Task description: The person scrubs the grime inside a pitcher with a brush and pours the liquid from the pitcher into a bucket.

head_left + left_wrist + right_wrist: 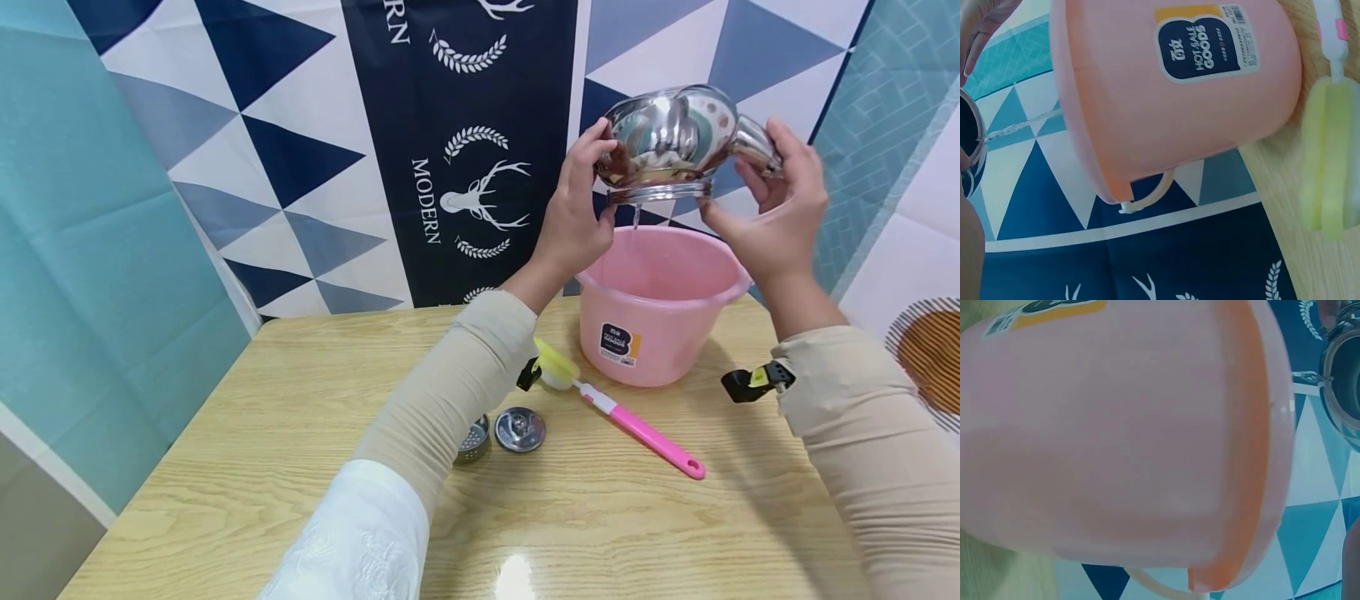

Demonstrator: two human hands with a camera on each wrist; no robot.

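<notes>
A shiny metal teapot [667, 137] is held upside down above a pink bucket [652, 325]. From its round mouth a thin stream of water [636, 218] runs down into the bucket. My left hand [576, 196] grips the teapot's left side, thumb at the rim. On the other side my right hand [780, 196] holds it by the rim and the tubular part that sticks out. Both wrist views catch the teapot's dark opening [967, 128] and the water at its lip. How much water is in the bucket cannot be seen.
On the wooden table [315, 433] a sponge brush [637, 425] with a pink handle lies in front of the bucket. A round metal lid [520, 429] and a perforated strainer [474, 442], partly behind the left sleeve, sit nearby. Patterned cloth [300, 150] hangs behind.
</notes>
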